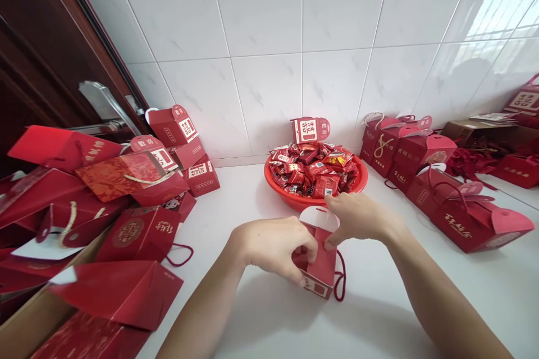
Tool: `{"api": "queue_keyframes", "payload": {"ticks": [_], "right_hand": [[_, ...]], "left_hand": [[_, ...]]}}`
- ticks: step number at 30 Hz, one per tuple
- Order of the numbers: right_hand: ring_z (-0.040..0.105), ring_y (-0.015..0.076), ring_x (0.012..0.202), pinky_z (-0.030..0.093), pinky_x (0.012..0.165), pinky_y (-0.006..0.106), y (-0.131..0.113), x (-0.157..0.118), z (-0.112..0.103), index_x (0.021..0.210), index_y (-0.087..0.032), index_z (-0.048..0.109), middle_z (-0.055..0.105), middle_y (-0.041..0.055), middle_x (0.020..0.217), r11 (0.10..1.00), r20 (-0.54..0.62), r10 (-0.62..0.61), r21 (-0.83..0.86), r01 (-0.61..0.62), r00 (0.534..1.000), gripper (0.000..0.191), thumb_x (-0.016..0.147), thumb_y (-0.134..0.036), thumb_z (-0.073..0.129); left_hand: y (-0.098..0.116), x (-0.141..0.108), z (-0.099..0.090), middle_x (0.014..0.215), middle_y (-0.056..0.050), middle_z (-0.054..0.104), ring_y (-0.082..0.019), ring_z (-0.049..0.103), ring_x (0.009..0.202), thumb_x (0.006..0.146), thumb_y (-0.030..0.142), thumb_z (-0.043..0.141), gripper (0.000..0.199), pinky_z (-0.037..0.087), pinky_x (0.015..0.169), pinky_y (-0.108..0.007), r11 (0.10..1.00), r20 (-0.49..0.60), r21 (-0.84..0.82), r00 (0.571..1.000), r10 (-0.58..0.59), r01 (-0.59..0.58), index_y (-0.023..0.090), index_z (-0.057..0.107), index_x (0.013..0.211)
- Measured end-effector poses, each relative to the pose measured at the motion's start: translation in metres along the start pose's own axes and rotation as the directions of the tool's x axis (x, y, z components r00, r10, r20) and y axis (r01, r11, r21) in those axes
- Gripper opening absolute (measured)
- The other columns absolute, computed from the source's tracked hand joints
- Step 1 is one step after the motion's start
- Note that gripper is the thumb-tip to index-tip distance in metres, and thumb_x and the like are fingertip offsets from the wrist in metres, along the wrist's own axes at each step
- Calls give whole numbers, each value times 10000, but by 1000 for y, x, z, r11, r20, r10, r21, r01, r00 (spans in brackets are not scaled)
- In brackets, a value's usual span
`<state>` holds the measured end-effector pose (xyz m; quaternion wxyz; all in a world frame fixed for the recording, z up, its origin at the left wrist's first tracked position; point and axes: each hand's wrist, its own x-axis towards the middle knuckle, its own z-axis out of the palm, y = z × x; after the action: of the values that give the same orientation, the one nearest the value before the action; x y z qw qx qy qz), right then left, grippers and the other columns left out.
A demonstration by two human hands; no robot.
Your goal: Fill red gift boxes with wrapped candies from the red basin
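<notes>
A small red candy box (322,255) stands on the white tabletop in front of me, its top partly folded over and a rounded, white-lined flap raised at the far end. My left hand (278,244) is closed on the box's left side, thumb low at the near corner and forefinger bent over the top. On the far right side my right hand (357,217) grips the box, its thumb against the top panel; some fingertips are hidden. A dark red cord handle (340,276) hangs off the right side. Behind the box is a red plastic basin (290,198) heaped with wrapped sweets (309,165).
Many red boxes (135,235) crowd the left, some inside a cardboard carton (37,308). Closed boxes with cord handles (458,216) line the right. One box (310,130) rests behind the basin, against the tiled wall (269,101). A door handle (105,106) is at upper left.
</notes>
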<state>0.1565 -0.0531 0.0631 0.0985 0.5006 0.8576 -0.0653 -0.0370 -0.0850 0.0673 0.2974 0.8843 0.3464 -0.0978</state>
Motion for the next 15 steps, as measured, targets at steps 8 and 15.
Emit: {"api": "queue_keyframes", "payload": {"ticks": [8, 15], "right_hand": [[515, 155, 620, 272, 530, 271, -6, -6, -4, 808, -207, 595, 555, -15, 679, 963, 88, -259, 105, 250, 962, 207, 783, -366, 724], [464, 130, 590, 277, 510, 270, -5, -4, -1, 810, -224, 630, 550, -33, 665, 942, 192, -309, 199, 271, 932, 119, 769, -302, 709]], "left_hand": [[-3, 2, -5, 686, 5, 565, -144, 491, 573, 710, 379, 724, 285, 302, 481, -281, 949, -43, -33, 948, -315, 314, 198, 514, 648], [-15, 6, -7, 1029, -34, 582, -213, 571, 857, 615, 551, 780, 551, 394, 577, -268, 881, -138, -17, 872, -470, 473, 217, 530, 976]]}}
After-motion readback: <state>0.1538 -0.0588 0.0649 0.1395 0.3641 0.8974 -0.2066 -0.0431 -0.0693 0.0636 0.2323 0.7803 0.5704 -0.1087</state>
